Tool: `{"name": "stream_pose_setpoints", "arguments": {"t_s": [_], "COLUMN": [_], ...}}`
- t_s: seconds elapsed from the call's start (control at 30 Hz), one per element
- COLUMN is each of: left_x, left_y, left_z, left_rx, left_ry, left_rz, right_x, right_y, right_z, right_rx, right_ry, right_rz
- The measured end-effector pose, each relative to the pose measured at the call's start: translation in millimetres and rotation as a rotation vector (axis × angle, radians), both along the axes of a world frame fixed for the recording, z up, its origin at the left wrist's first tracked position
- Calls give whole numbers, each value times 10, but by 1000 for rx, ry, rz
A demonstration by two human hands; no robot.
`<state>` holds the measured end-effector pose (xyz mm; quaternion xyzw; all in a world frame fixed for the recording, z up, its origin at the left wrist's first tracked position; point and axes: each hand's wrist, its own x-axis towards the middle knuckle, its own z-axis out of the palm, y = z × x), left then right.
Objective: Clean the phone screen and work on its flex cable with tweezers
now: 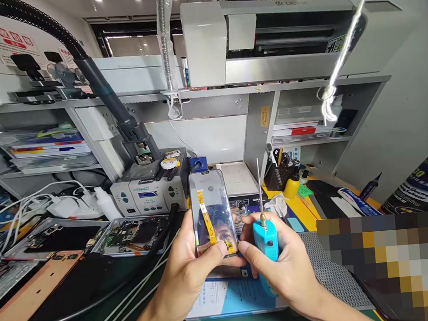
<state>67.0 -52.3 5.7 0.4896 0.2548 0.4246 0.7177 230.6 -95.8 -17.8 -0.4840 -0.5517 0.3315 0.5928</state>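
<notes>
My left hand (pixel 195 261) is wrapped around a phone screen (pixel 221 217), tilted up toward me. The panel is glossy and reflective, with an orange flex cable (pixel 206 218) running down it. Near its lower end, my left thumb presses by the cable's connector. In my right hand (pixel 281 264) is a blue handheld tool (pixel 267 240) with a long thin metal rod pointing up. My right fingertips are close to the screen's lower right edge; whether they touch it I cannot tell. Below both hands lies a blue and white box (pixel 243 296).
A grey soldering or hot-air station (pixel 150 195) stands behind my left hand. Opened device parts (pixel 134 236) lie at left, with a thick black hose (pixel 109 292) crossing there. A pen holder (pixel 280 175) and yellow bottle (pixel 292 186) are at right. A white cord (pixel 349 46) hangs at upper right.
</notes>
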Motion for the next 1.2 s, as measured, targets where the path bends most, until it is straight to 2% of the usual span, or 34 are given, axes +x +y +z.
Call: {"name": "stream_pose_setpoints", "arguments": {"t_s": [0.27, 0.4, 0.53, 0.8, 0.97, 1.07, 1.2], "left_x": [62, 51, 9, -27, -14, 6, 23], "left_y": [-49, -51, -33, -5, 18, 6, -12], "left_z": [26, -34, -99, -65, -93, -70, -41], "left_rx": [44, 123, 160, 96, 127, 74, 38], "left_ry": [15, 77, 67, -103, -99, -118, -135], "left_rz": [86, 121, 59, -44, -62, -53, -34], "right_x": [-10, -36, -65, -56, -48, -51, -42], "right_y": [24, 12, -15, -62, -60, -58, -47], "right_z": [14, 10, 22, -18, -34, -25, -24], "right_rx": [69, 90, 105, 170, 187, 191, 156], "right_ry": [-21, -11, -6, -55, -54, -52, -58], "right_rz": [-17, 6, 36, 104, 134, 122, 31]}}
